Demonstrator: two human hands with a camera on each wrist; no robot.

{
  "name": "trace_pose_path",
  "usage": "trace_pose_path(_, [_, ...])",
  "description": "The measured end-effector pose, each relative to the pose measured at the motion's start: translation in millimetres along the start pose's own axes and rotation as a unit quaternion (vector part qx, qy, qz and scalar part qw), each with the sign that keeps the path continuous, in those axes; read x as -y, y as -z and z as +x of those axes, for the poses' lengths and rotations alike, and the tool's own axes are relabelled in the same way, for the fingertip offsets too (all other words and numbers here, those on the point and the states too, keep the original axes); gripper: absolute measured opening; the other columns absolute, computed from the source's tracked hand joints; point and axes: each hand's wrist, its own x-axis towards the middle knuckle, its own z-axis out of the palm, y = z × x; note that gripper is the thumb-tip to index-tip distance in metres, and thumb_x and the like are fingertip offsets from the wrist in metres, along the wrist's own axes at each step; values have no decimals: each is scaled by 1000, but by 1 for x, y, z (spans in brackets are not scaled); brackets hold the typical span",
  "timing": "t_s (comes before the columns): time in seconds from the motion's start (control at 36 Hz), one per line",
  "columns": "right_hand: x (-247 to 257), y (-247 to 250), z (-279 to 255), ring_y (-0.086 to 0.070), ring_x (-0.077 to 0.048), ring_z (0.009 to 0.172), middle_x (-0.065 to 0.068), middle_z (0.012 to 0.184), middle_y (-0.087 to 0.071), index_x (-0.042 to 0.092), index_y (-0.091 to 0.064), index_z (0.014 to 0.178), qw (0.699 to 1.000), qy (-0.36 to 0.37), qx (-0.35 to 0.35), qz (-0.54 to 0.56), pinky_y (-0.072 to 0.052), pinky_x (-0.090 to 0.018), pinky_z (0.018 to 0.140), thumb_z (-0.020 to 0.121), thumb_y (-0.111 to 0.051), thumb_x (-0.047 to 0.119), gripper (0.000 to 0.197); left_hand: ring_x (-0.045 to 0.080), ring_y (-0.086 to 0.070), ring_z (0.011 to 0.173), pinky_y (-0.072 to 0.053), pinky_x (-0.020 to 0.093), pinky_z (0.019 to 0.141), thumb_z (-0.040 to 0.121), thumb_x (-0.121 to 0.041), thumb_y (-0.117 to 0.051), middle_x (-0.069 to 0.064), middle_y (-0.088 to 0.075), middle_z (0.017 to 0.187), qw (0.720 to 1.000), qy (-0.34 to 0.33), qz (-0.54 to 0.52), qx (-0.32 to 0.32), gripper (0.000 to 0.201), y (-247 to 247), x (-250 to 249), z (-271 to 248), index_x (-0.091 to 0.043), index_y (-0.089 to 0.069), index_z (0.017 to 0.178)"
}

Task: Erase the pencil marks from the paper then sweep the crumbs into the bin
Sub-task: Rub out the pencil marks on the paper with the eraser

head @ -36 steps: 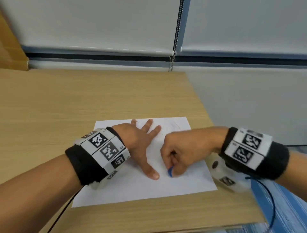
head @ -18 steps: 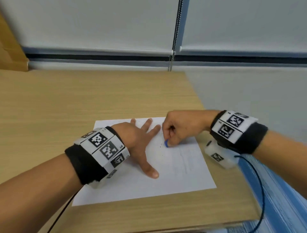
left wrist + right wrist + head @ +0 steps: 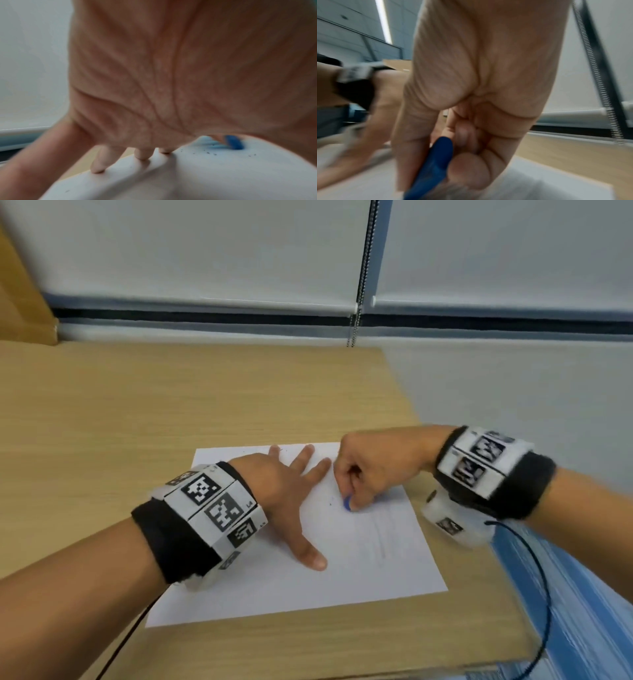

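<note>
A white sheet of paper (image 3: 342, 583) lies near the right front corner of the wooden table (image 3: 171, 412). My left hand (image 3: 291, 491) lies flat on it with fingers spread, pressing it down. My right hand (image 3: 370, 474) pinches a blue eraser (image 3: 347, 504) whose tip touches the paper just right of the left fingertips. Faint pencil lines (image 3: 380, 539) remain below the eraser. Dark crumbs (image 3: 211, 153) dot the paper beside the eraser (image 3: 234, 142). In the right wrist view the eraser (image 3: 435, 165) sits between thumb and curled fingers.
The table's right edge (image 3: 479, 542) runs close past the paper, with blue flooring (image 3: 589, 611) beyond it. A window blind with a bead chain (image 3: 359, 302) hangs behind the table. A cardboard box (image 3: 20, 302) stands at the far left. No bin shows.
My right hand carried the eraser from near the left thumb up the paper to beside the left fingertips, then slid slightly back down. The left hand has stayed flat in place.
</note>
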Motion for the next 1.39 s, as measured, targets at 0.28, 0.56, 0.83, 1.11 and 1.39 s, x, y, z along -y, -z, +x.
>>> trace_pose_path(0.28, [-11, 10, 4, -54, -10, 57, -9, 70, -69, 7, -73, 80, 999, -12, -16, 26, -45, -27, 55, 75, -79, 19, 15, 37, 24, 145, -19, 56, 114, 51, -85, -69, -13, 43, 149, 1000, 4, 0, 15, 147, 1, -1, -2, -39, 38, 140])
trace_pose_path(0.56, [4, -12, -8, -55, -7, 59, -7, 74, -71, 10, -74, 84, 994, 25, 102, 6, -46, -24, 59, 76, -78, 20, 13, 40, 24, 144, -20, 55, 114, 51, -84, -70, -11, 42, 150, 1000, 6, -1, 10, 148, 1, -2, 0, -38, 37, 141])
trace_pose_path(0.83, [-9, 2, 3, -53, -6, 53, -5, 68, -68, 6, -72, 82, 1000, 8, -3, 24, -46, -23, 55, 75, -78, 14, 12, 38, 25, 144, -18, 54, 115, 49, -86, -69, -14, 42, 149, 1000, 7, -6, 16, 152, 1, 0, 0, -31, 38, 142])
trace_pose_path(1.11, [-18, 20, 16, -48, -1, 46, 5, 60, -63, 7, -73, 80, 997, -31, -69, 13, -41, -19, 48, 77, -77, 18, 12, 39, 25, 144, -18, 59, 114, 47, -85, -71, -14, 44, 148, 1000, 6, -8, 20, 150, 3, -1, -2, -41, 39, 138])
trace_pose_path(1.39, [-3, -6, -8, -53, 1, 49, 9, 56, -61, 4, -74, 86, 986, -12, 160, 53, -47, -17, 52, 78, -76, 11, 11, 15, 37, 129, -5, 52, 117, 64, -75, -71, -10, 43, 149, 1000, 12, 5, 28, 142, 7, -11, -10, -29, 37, 143])
